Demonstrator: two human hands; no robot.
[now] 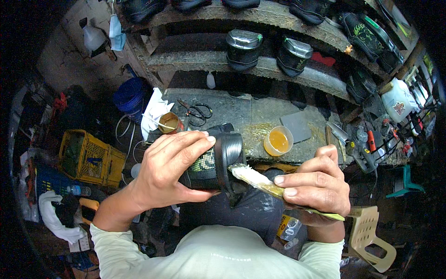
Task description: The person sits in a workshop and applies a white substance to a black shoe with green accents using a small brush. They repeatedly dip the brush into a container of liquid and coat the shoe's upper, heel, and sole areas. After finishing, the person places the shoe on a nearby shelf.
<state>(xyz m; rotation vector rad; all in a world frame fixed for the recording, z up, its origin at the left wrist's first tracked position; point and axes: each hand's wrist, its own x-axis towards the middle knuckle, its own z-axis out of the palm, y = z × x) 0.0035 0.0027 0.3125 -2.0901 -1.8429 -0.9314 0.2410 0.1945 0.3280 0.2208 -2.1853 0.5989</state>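
My left hand is wrapped round a black shoe with a patterned, yellow-green patch on its side. The shoe is tilted, its dark rim facing right. Between the thumb and fingers of my right hand is a brush with whitish bristles and a yellowed, glue-stained body. The bristle tip touches, or almost touches, the shoe's edge. Beyond my hands, a translucent cup of amber liquid stands on the stained bench, beside a flat grey square piece.
Scissors and a brown-stained container lie farther left on the bench. Shelves with several black shoes rise behind. Yellow crates and a blue bucket stand left; a beige chair and a white jug are right.
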